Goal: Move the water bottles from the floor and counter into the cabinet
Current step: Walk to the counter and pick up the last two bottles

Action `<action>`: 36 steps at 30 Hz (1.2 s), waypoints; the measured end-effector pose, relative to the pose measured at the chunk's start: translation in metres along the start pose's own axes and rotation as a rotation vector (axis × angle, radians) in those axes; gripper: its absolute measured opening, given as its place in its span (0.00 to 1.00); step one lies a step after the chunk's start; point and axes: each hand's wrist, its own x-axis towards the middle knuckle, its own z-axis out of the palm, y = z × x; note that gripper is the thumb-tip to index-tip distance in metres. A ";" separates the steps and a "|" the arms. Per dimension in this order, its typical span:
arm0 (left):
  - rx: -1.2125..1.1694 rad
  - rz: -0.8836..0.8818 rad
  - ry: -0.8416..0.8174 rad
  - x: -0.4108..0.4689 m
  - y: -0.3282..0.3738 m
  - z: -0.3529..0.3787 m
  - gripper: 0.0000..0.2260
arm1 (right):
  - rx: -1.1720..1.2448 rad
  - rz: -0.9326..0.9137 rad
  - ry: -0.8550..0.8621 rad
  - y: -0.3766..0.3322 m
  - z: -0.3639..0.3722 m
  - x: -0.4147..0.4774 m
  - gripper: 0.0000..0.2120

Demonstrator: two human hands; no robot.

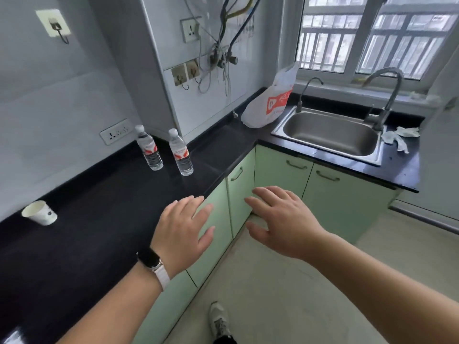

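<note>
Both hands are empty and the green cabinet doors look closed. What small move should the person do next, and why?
Probably reach the left hand forward to the nearer clear plastic water bottle with a red-and-white label. It stands upright on the black counter, beside a second one. Both hands hover open, the right hand in front of the pale green cabinet doors, all shut; it could open one.

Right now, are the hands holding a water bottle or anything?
No. The left hand and right hand are open and empty; both water bottles stand untouched on the counter.
</note>
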 end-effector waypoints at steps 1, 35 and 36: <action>-0.010 -0.012 -0.003 0.007 -0.012 0.009 0.21 | -0.006 -0.004 -0.011 0.001 0.004 0.015 0.28; -0.085 -0.584 -0.183 0.137 -0.304 0.175 0.20 | 0.287 0.001 -0.236 0.006 0.162 0.401 0.31; -0.111 -0.647 -0.180 0.141 -0.308 0.182 0.19 | 0.337 0.024 -0.245 0.009 0.166 0.410 0.31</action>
